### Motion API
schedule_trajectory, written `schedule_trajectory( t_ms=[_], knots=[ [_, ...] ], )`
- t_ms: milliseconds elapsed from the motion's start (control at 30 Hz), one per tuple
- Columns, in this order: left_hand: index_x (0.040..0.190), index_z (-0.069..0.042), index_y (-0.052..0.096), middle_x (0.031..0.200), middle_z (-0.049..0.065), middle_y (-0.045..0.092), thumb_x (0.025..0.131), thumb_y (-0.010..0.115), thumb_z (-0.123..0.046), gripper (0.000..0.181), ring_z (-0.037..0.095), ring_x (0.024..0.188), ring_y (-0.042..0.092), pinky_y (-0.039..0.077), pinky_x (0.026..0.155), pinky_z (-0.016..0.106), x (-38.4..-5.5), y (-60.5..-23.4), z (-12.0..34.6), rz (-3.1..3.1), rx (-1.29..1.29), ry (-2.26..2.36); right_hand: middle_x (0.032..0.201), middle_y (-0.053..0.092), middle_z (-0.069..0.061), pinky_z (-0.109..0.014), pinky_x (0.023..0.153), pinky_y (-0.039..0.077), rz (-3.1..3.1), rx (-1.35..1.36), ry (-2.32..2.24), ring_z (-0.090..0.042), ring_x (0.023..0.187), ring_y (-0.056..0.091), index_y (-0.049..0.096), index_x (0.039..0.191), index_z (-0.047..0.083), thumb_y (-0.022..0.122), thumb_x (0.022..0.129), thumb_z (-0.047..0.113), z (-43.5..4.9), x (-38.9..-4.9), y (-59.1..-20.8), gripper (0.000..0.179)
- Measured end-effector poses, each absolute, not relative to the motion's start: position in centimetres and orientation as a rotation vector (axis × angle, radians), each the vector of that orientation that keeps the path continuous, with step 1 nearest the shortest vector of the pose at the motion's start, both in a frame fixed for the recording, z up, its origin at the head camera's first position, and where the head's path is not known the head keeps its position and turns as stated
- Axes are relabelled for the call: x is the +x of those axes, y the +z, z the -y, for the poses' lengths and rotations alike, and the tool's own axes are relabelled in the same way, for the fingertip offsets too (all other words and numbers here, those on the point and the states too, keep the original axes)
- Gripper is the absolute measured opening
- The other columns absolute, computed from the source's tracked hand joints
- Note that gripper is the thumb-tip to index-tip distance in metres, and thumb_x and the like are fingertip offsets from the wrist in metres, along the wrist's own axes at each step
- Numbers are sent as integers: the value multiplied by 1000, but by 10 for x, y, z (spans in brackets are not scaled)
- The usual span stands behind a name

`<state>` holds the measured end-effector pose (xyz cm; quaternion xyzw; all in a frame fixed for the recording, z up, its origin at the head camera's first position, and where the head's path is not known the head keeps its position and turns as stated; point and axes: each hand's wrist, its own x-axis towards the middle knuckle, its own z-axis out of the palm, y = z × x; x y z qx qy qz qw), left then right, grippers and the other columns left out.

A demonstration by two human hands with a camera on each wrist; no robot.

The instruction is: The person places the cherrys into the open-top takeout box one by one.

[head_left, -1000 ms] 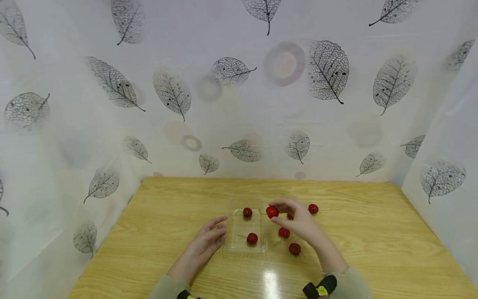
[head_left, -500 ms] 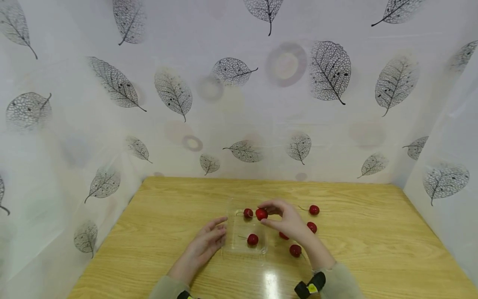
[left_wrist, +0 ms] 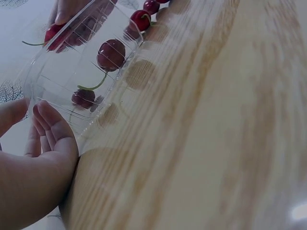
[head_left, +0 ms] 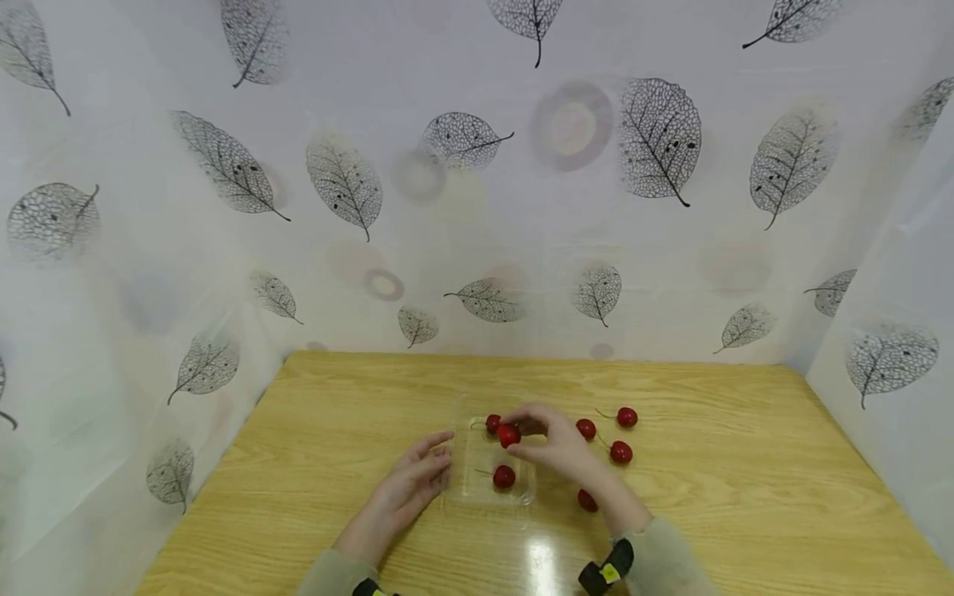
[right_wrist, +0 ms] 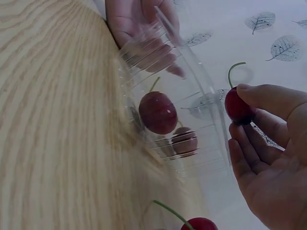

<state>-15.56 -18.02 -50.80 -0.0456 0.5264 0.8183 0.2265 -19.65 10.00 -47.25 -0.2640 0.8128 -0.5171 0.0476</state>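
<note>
A clear plastic tray (head_left: pixel 477 488) (left_wrist: pixel 62 76) (right_wrist: pixel 201 120) sits mid-table with two red cherries (head_left: pixel 503 476) (head_left: pixel 493 423) inside. My right hand (head_left: pixel 555 447) (right_wrist: pixel 268 158) pinches a third cherry (head_left: pixel 509 435) (right_wrist: pixel 238 108) between thumb and fingers, just over the tray's far right part. My left hand (head_left: pixel 413 476) (left_wrist: pixel 45 129) rests with straight fingers against the tray's left wall. In the left wrist view the tray's cherries (left_wrist: pixel 111 54) (left_wrist: pixel 83 98) show through the plastic.
Several loose cherries (head_left: pixel 585 428) (head_left: pixel 627 416) (head_left: pixel 621 452) (head_left: pixel 587 500) lie on the wooden table (head_left: pixel 745 497) right of the tray. White leaf-patterned sheets (head_left: pixel 477 182) wall in the back and both sides.
My right hand has carried the pinched cherry leftward, from beside the tray to over its far right part. The left hand has stayed at the tray's left wall.
</note>
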Motion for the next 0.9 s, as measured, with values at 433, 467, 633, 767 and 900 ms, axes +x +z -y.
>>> schedule_trajectory(
  t_ms=[433,467,633,767,900],
  knots=[
    [160,-1,33,114,-5,54,109,53,-2,55,3,100,59,53,91,17,-156,-509,181,-1458,-103,2249,120,74,-8,-45,100,60,-2558,-839,-1521,-22,109,69,76,121,10,86,88,9,-93,-191,-479,35],
    [160,-1,33,115,-4,54,109,53,-2,55,3,100,59,53,91,17,-156,-509,181,-1460,-107,2249,120,74,-8,-44,99,60,-2562,-854,-1517,-22,108,70,76,121,10,86,88,7,-93,-191,-479,35],
    [160,-1,34,115,-3,54,108,54,-2,55,3,100,59,53,91,17,-156,-508,180,-1463,-127,2253,120,75,-7,-38,99,59,-2577,-868,-1484,-23,108,70,77,119,11,87,85,6,-93,-190,-479,36],
    [160,-1,34,116,-2,54,108,54,-2,55,3,99,59,53,90,17,-156,-507,179,-1458,-134,2259,120,75,-5,-35,99,58,-2592,-879,-1453,-23,108,71,77,118,11,87,85,6,-93,-190,-479,35],
    [159,-2,35,117,-2,54,108,55,-2,55,3,99,59,53,90,17,-155,-506,179,-1459,-141,2259,117,76,-4,-34,99,58,-2614,-910,-1417,-22,107,72,77,116,12,88,85,7,-93,-191,-480,34]
  ],
)
